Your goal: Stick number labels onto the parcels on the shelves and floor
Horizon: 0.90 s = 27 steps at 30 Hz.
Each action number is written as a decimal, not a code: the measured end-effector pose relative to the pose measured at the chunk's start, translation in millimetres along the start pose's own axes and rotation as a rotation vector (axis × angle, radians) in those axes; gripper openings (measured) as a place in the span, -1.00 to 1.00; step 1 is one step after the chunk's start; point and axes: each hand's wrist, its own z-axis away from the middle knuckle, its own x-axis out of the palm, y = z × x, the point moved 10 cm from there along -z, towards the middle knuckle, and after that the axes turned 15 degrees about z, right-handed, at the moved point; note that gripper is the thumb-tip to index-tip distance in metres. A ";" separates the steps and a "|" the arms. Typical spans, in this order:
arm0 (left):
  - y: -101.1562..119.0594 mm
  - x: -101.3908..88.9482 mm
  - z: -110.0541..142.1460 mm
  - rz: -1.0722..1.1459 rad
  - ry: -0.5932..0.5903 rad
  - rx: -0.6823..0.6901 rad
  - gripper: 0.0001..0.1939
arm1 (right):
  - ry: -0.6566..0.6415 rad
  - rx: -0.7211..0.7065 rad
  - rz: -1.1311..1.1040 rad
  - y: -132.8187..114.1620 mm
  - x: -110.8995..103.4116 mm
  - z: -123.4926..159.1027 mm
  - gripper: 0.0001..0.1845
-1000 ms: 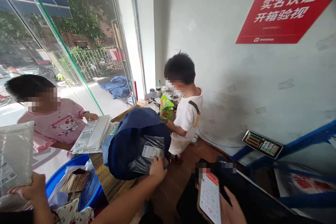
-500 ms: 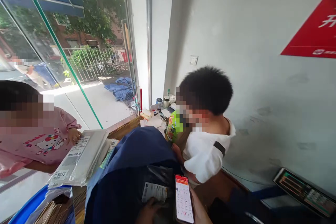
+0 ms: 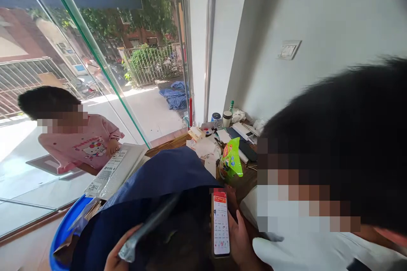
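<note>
My left hand [image 3: 122, 247] is closed on a plastic-wrapped parcel [image 3: 149, 224], seen nearly edge-on, its crinkled grey end beside my thumb. The parcel is tilted over the opening of a large navy blue bag [image 3: 165, 169]. My right hand [image 3: 240, 237] grips a phone [image 3: 221, 222] upright from its right side. The screen is lit, with a red bar at the top and rows of small icons. Dark shadow hides most of the bag's inside.
A person in pink [image 3: 89, 139] rests a hand on stacked bubble mailers [image 3: 117, 167]. Another person in white [image 3: 305, 241] is close on the right. A green snack pouch [image 3: 231, 159] stands on the cluttered wooden table. A blue tub [image 3: 59, 241] sits lower left.
My left hand has drawn back left, now holding a parcel tilted up from the bag. The phone has come over the bag. The view has swung left; the person in white appears much nearer.
</note>
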 end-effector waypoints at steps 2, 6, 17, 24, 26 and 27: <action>2.7 -25.6 -2.3 0.077 0.171 0.012 -0.45 | -0.005 0.007 0.005 1.5 -3.0 -2.8 -0.32; -1.8 -48.3 -1.0 0.181 0.352 0.015 -0.50 | 0.050 0.030 0.043 18.5 -22.8 -6.0 -0.42; 16.4 62.0 12.3 0.109 0.016 0.150 -0.58 | 0.545 -0.153 0.385 -12.0 -33.5 -61.9 -0.61; 48.9 155.4 28.0 -0.386 -0.597 0.227 -0.33 | 0.368 -0.617 0.688 -91.3 47.3 15.8 -0.62; 57.0 169.5 34.5 -0.646 -0.714 0.264 -0.31 | 0.142 -0.448 0.822 -76.3 89.5 3.0 -0.65; 61.1 173.0 36.4 -0.766 -0.757 0.299 -0.36 | 0.073 -0.313 0.870 -62.2 100.4 -6.4 -0.69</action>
